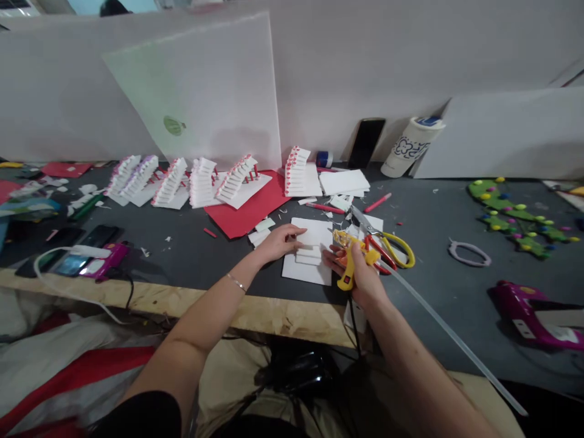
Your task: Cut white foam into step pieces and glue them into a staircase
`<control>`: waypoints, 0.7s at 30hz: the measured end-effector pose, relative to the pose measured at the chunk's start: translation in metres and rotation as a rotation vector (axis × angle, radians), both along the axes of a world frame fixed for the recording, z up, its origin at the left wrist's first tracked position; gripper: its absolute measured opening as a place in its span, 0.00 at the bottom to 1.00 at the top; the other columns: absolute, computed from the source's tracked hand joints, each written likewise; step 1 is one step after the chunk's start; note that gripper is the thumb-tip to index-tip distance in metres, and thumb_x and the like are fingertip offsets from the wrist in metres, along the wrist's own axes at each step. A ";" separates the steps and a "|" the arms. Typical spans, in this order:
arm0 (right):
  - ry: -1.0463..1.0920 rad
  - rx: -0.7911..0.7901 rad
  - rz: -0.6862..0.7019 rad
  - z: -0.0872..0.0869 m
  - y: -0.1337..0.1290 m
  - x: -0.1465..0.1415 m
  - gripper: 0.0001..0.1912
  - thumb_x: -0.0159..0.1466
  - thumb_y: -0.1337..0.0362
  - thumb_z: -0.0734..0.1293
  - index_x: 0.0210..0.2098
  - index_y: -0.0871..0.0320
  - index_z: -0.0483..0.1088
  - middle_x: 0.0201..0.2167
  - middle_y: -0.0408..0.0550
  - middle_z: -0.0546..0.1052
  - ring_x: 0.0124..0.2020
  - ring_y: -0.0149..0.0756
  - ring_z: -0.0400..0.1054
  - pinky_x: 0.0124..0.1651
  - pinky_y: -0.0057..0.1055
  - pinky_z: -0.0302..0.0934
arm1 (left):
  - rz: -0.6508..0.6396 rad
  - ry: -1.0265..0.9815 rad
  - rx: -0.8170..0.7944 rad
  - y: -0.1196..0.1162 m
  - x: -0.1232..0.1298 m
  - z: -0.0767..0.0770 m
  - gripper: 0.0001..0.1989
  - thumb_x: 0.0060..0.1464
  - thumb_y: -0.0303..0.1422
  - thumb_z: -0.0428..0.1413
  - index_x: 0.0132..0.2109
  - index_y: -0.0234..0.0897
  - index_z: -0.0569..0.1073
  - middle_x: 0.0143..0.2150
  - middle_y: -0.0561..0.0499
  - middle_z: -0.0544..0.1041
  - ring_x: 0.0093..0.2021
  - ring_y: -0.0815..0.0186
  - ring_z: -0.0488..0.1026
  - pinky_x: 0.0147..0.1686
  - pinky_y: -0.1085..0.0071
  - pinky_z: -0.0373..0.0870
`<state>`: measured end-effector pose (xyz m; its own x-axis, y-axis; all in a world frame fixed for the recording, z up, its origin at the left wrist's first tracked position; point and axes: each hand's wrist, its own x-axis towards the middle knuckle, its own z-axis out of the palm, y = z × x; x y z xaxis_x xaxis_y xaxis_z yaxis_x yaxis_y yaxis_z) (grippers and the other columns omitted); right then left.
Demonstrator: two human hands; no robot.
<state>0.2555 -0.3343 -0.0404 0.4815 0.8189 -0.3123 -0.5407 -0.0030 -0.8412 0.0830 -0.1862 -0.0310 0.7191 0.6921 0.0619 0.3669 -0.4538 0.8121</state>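
A white card base [296, 272] lies on the dark table, with small white folded strips [308, 255] stacked like steps on it. From the left, my left hand [281, 241] reaches over the card; its fingers are curved, with the tips at the edge of a small white piece. My right hand [360, 271] is wrapped round a yellow glue gun [349, 267], whose nozzle points up and left beside the card. A long clear glue stick [456, 337] trails from the gun's back. Some right-hand fingertips reach the strips' right edge.
Red-handled and yellow-handled scissors [401, 250] lie just beyond my right hand. Finished white stair models [237, 179] stand along the back, some by red paper [246, 213]. A cup [408, 149], a phone [366, 141], green felt pieces [511, 213] and a purple device [529, 313] are rightward.
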 end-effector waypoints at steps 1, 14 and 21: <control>-0.006 -0.005 0.003 0.000 0.000 0.000 0.27 0.50 0.37 0.73 0.26 0.57 0.72 0.36 0.48 0.81 0.40 0.40 0.79 0.44 0.37 0.76 | -0.003 0.003 -0.002 -0.001 0.000 0.001 0.20 0.53 0.35 0.62 0.54 0.39 0.77 0.46 0.47 0.76 0.37 0.67 0.72 0.42 0.67 0.70; -0.041 -0.034 -0.008 0.003 0.001 -0.001 0.28 0.52 0.35 0.71 0.25 0.56 0.70 0.38 0.51 0.80 0.40 0.42 0.78 0.50 0.44 0.75 | -0.051 0.129 0.051 -0.003 0.003 0.006 0.22 0.55 0.36 0.61 0.57 0.43 0.75 0.55 0.45 0.75 0.46 0.63 0.73 0.47 0.65 0.70; -0.074 -0.034 -0.021 0.002 0.002 -0.001 0.29 0.52 0.34 0.70 0.27 0.55 0.70 0.37 0.51 0.79 0.42 0.46 0.78 0.49 0.47 0.75 | -0.064 0.133 0.082 -0.003 0.005 0.004 0.21 0.56 0.36 0.62 0.57 0.44 0.75 0.54 0.46 0.76 0.48 0.62 0.72 0.51 0.62 0.69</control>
<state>0.2545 -0.3327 -0.0381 0.5210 0.7982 -0.3023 -0.4769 -0.0216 -0.8787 0.0877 -0.1893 -0.0268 0.7674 0.6409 0.0176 0.4364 -0.5423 0.7180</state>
